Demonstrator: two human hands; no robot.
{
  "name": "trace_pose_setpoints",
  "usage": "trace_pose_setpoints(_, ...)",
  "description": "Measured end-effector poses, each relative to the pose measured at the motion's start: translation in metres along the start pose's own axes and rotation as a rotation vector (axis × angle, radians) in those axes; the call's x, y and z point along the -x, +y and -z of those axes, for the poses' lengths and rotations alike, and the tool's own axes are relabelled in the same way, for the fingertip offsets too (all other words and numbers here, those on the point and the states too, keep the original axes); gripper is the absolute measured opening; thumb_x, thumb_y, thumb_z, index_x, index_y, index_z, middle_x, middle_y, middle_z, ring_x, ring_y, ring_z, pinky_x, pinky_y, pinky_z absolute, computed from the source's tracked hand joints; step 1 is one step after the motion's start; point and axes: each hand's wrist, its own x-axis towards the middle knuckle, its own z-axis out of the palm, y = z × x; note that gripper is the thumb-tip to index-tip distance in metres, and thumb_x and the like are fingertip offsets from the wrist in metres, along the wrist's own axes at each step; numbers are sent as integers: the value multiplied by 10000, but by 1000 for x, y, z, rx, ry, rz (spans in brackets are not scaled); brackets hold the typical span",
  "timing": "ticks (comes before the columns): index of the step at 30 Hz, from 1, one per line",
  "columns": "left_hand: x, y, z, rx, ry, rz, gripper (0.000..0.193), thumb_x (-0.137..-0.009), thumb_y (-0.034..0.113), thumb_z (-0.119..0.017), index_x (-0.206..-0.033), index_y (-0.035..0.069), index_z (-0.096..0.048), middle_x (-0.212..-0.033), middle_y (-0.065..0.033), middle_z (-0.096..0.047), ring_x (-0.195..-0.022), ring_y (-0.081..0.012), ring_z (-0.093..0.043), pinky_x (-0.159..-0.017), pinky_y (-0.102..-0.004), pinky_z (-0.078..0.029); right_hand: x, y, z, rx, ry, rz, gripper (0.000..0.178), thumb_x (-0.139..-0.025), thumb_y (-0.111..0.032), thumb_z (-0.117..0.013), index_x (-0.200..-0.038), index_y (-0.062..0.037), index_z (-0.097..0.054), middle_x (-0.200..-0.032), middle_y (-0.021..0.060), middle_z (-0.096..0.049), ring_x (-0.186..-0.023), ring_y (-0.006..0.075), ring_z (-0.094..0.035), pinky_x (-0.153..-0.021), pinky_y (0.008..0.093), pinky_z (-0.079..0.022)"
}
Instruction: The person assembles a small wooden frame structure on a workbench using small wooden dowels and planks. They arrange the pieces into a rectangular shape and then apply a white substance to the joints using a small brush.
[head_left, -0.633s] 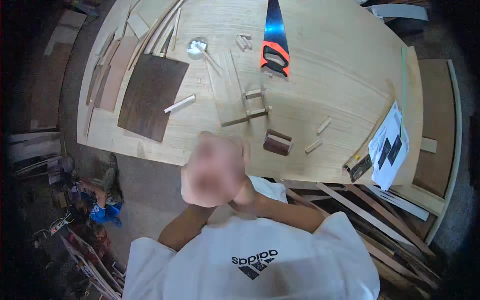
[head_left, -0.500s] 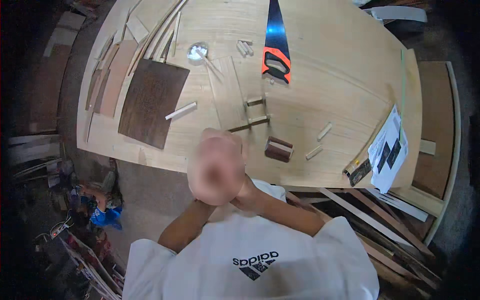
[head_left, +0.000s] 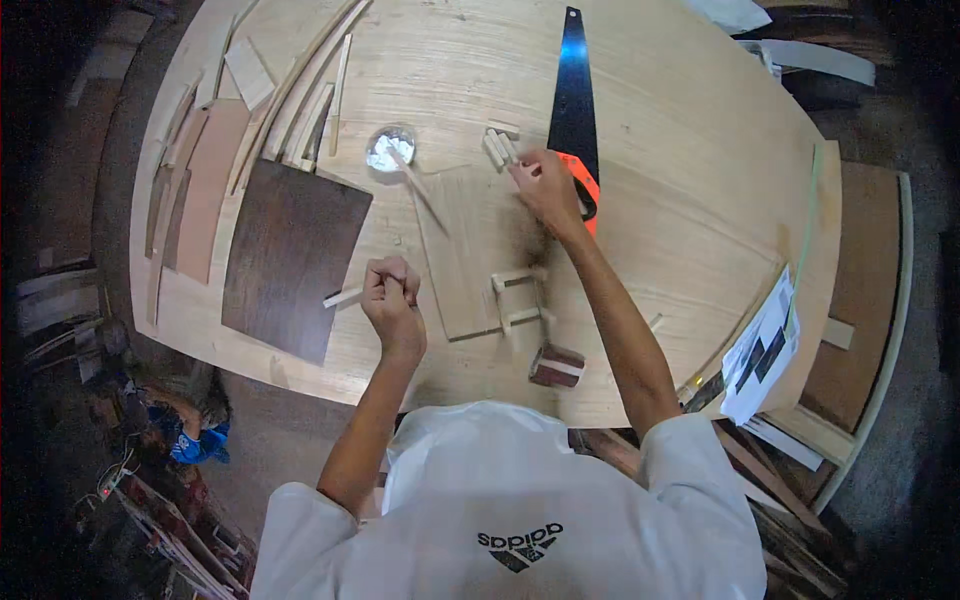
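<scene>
1. You stand at the near edge of a large pale plywood table (head_left: 680, 200) in a dim workshop; dark floor with scrap timber surrounds it.
2. A dark brown board (head_left: 292, 258) lies flat on the left part of the table, with long pale strips (head_left: 300, 90) fanned out beyond it at the far left.
3. A handsaw (head_left: 573, 100) with a black blade and orange handle lies at the far middle, pointing away from you.
4. A printed paper sheet (head_left: 765, 350) hangs at the right edge.
5. A small wooden frame (head_left: 520, 300) sits near you, centre.
6. Your left hand (head_left: 392, 300) is closed around a short pale wood stick (head_left: 343, 297), just right of the dark board.
7. Your right hand (head_left: 545, 185) rests beside the saw handle, fingers bent down onto small wood blocks (head_left: 498, 145); whether it grips one, I cannot tell.
</scene>
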Motion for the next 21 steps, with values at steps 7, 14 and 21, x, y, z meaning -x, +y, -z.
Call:
trace_pose_setpoints(7, -32, -18, -7, -7, 77, 114, 102, -917, -49, -537, -945, 49, -549, -766, -5, -469, -607, -72, -367, -564, -232, -318, -25, -9, -53, 347, 70, 117, 381, -816, -286, -762, -1121, -84, -656, -1229, 171, -533, -1130, 387, -486, -945, 528, -395)
trace_pose_setpoints(14, -18, -19, -26, -95, 28, 107, 62, -923, 3, -571, -971, 42, -582, -766, 16, -478, -635, -66, -428, -592, -231, -362, -6, -5, -69, 382, 43, 260, 374, -831, -198, -704, -1170, -64, -621, -1292, 174, -503, -1150, 420, -449, -1001, 546, -336)
trace_pose_setpoints(21, 9, -7, -23, -264, -76, 124, 227, -940, 61, -623, -1162, 20, -609, -891, -18, -518, -746, -91, -504, -669, -240, -439, 20, -35, -15, -111, -131, 173, 438, -814, -191, -763, -1203, -49, -621, -1286, 141, -590, -1163, 359, -566, -998, 490, -435)
